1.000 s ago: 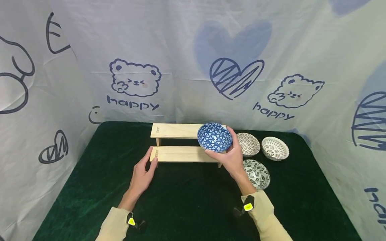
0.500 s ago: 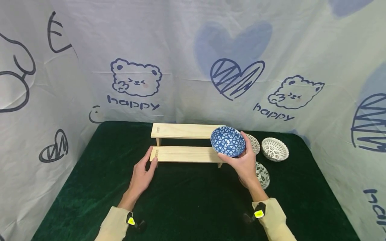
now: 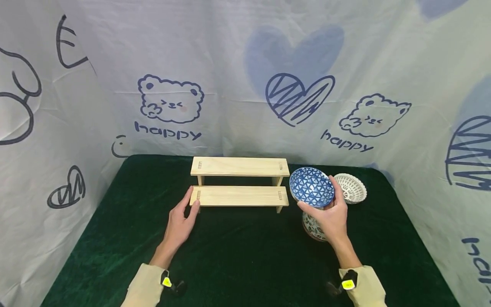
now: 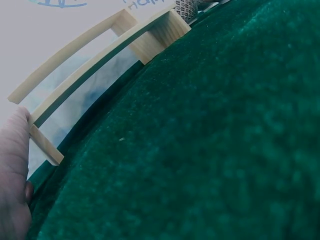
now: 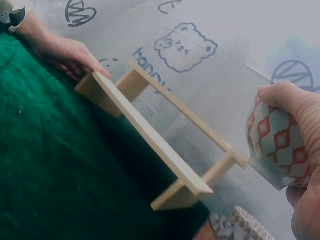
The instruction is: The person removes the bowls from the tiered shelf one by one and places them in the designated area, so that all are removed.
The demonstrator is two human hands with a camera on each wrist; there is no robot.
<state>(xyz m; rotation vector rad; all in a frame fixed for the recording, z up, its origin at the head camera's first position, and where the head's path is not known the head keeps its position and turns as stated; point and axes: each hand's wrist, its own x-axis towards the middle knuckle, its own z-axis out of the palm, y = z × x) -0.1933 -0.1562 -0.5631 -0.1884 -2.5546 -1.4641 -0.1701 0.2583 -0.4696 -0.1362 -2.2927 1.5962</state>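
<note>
My right hand (image 3: 333,215) grips a small bowl (image 3: 311,186) by its rim and side, thumb in front. Inside it is blue with white triangles; in the right wrist view the bowl's outside (image 5: 277,140) shows red diamonds on pale ground. It is held up, tilted toward me, just right of a two-step wooden rack (image 3: 239,196). Straight fingers of my left hand (image 3: 180,226) touch the left end of the rack's lower step. Both steps bear nothing. Partly covered by the right hand and held bowl is a green leaf-patterned bowl (image 3: 312,226).
A white patterned bowl (image 3: 350,188) stands on the dark green cloth (image 3: 245,256), right of the held bowl. At the lower edge of the right wrist view, a patterned bowl (image 5: 250,225) is partly seen. Printed white curtain (image 3: 230,76) hangs behind and at both sides.
My right hand has carried the blue bowl rightward and slightly nearer me, off the rack's right end. It now hides the brown lattice bowl. The left hand and rack stay put.
</note>
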